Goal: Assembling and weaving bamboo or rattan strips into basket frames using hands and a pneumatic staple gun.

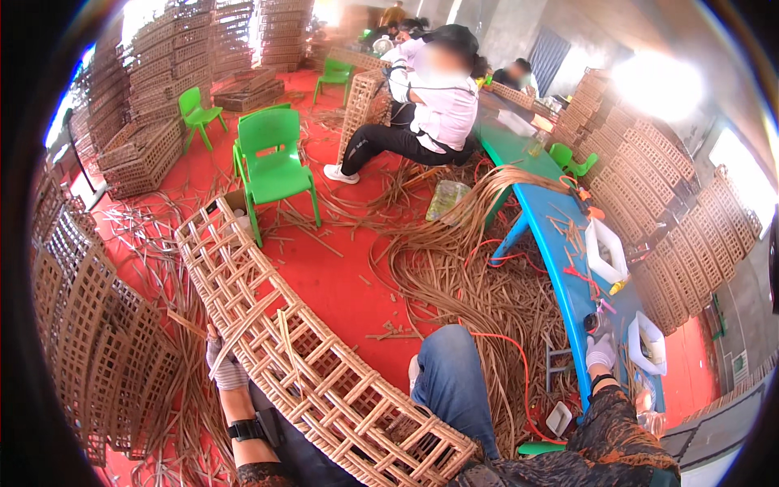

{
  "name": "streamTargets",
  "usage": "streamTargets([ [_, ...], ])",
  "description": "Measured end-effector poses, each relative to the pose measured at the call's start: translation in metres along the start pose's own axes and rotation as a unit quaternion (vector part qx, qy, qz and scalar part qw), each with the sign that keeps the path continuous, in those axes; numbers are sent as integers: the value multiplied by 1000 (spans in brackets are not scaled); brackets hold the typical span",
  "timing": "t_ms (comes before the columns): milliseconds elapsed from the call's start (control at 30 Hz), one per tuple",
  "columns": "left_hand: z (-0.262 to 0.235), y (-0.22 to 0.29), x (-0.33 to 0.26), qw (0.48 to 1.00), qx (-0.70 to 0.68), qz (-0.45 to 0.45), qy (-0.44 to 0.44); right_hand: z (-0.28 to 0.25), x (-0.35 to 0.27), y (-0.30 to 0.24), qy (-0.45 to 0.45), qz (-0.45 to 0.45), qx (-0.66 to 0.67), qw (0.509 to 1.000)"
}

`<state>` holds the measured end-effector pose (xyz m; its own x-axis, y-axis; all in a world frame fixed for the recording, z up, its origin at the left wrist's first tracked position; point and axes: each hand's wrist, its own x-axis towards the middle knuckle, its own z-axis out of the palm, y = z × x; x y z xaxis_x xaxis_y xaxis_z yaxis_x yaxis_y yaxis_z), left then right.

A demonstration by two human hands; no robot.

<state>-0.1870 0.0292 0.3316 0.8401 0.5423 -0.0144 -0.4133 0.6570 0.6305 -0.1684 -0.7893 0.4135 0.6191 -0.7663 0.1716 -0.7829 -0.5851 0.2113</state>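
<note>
Left fingers (228, 365) are resting, curled, against the woven basket (268, 312) lying beside the jeans-clad knee (454, 377); right fingers (600, 349) are touching a dark tool (593, 324), both grips unclear. Likely light and stiff, the basket is inviting rim holds.

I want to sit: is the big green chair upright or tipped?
Upright: the big green chair has its backrest above its seat, legs down.

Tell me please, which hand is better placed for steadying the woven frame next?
Probably the left hand: it is at the edge of the woven frame, while the right hand is away, at the blue table.
</note>
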Motion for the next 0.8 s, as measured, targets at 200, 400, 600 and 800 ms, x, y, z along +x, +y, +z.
streamTargets([
  [200,20,1,-6,996,-3,4,84,-4,-2,-2,-19,12,3,1000],
  [400,25,1,-7,998,-25,-9,55,-6,-4,-2,-9,11,0,1000],
  [600,11,-1,-1,998,-48,-29,27,-5,-4,-3,-8,15,3,1000],
  [800,6,-2,-2,999,-39,-24,8,-5,-5,-4,-4,27,12,1000],
])
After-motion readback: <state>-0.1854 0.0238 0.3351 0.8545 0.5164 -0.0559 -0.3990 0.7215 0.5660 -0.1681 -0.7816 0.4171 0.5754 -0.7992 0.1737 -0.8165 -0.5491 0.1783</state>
